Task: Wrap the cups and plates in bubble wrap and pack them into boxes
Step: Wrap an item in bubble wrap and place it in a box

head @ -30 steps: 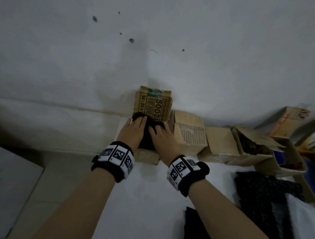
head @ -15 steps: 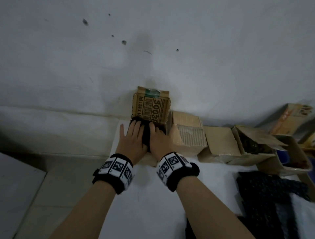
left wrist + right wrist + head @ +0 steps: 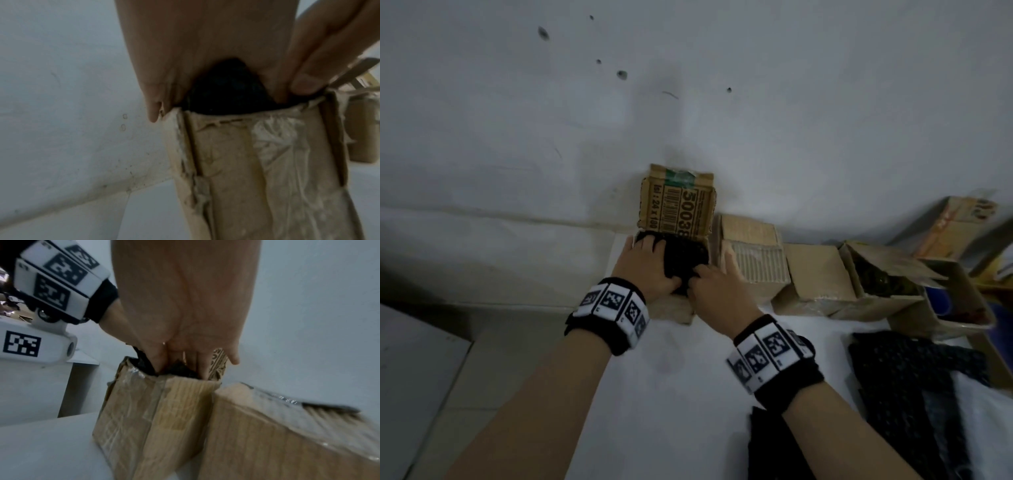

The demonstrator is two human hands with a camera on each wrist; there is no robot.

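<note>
A small open cardboard box (image 3: 674, 308) stands against the wall with its printed flap (image 3: 678, 202) upright. A bundle wrapped in black bubble wrap (image 3: 685, 255) fills its mouth. My left hand (image 3: 650, 260) lies over the bundle's left side, its fingers reaching down along the box's left wall. My right hand (image 3: 714, 281) presses at the near right corner. In the right wrist view its fingers (image 3: 202, 368) push down into the box (image 3: 144, 418) beside the black wrap (image 3: 179, 368). The left wrist view shows the bundle (image 3: 226, 91) under my palm. What is inside the wrap is hidden.
Two closed cardboard boxes (image 3: 753, 253) (image 3: 815, 274) stand tight against the right side, then an open box (image 3: 887, 284). Loose sheets of black bubble wrap (image 3: 914, 377) lie at the right on the white table (image 3: 654, 394). The table's left edge drops to a tiled floor.
Both hands lay side by side on top of the bundle. Now the left has shifted to its left edge and the right has drawn back to the near right corner, fingers pushed in.
</note>
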